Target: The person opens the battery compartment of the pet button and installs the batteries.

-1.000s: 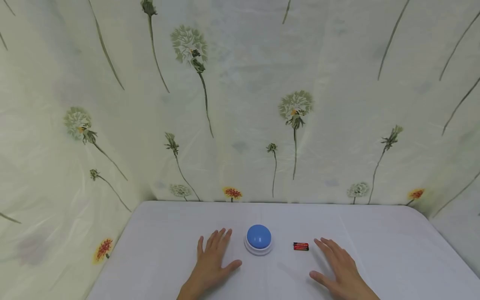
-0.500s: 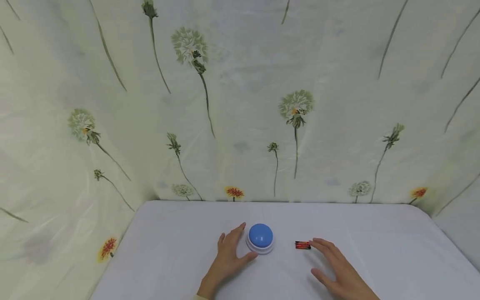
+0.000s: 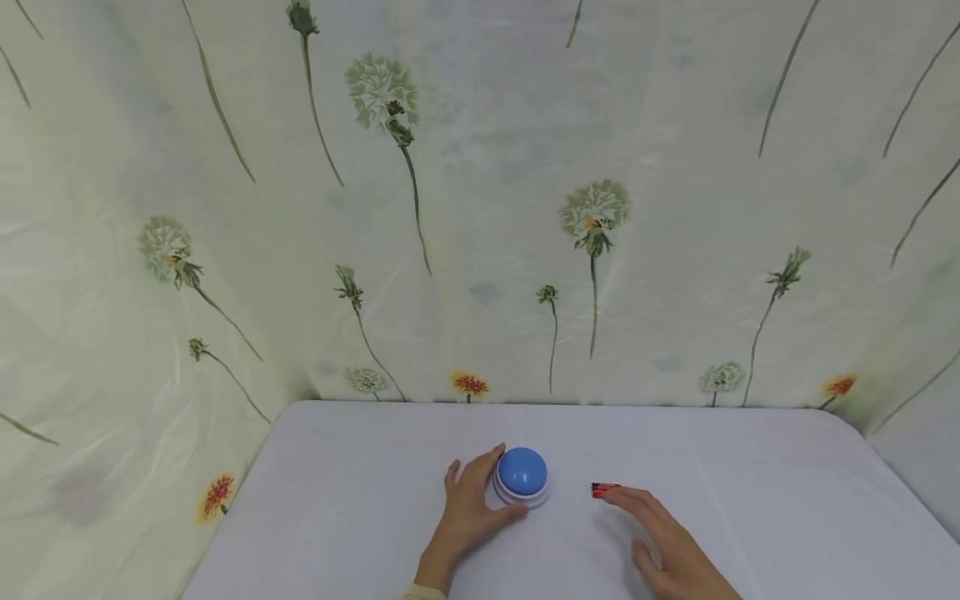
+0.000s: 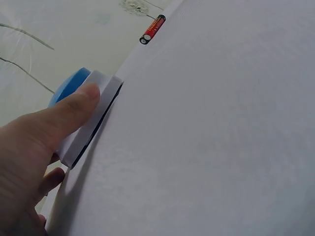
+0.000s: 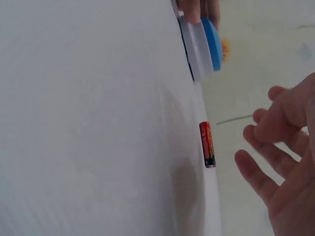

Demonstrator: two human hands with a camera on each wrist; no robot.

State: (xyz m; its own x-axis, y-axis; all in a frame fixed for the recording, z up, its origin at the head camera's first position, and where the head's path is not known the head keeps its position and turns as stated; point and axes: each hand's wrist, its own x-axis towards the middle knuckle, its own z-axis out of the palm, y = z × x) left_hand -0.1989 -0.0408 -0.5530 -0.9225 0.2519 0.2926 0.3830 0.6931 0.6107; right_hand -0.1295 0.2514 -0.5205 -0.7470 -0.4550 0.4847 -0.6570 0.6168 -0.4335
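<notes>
Small red-and-black cylindrical batteries (image 3: 600, 487): a pair, it seems, lying side by side and touching on the white cloth-covered table (image 3: 360, 483), right of centre in the lower part of the head view.
Batteries' long axis: roughly left to right across the head view, so one end faces the right hand (image 3: 673, 542).
Nearer hand: the right, by far; the batteries sit at the upper left of it, at its fingertips.
Right fingertips over batteries: they cover part of the lower right of the pair in the head view, yet the right wrist view shows a gap, so the hand hovers above without touching.
Right hand's state: fingers loosely bent, thumb well apart, nothing held.
Blue domed button on a round white base (image 3: 522, 472): upright on the table, left of the batteries and well apart from them, near the lower centre of the head view.
Left hand (image 3: 468, 512): grips the button's base from the left, thumb on the near side wall and a finger at the far left; the dome is uncovered.
Dandelion-printed pale curtain (image 3: 480, 208): hangs behind the table, filling the upper part of the head view.
</notes>
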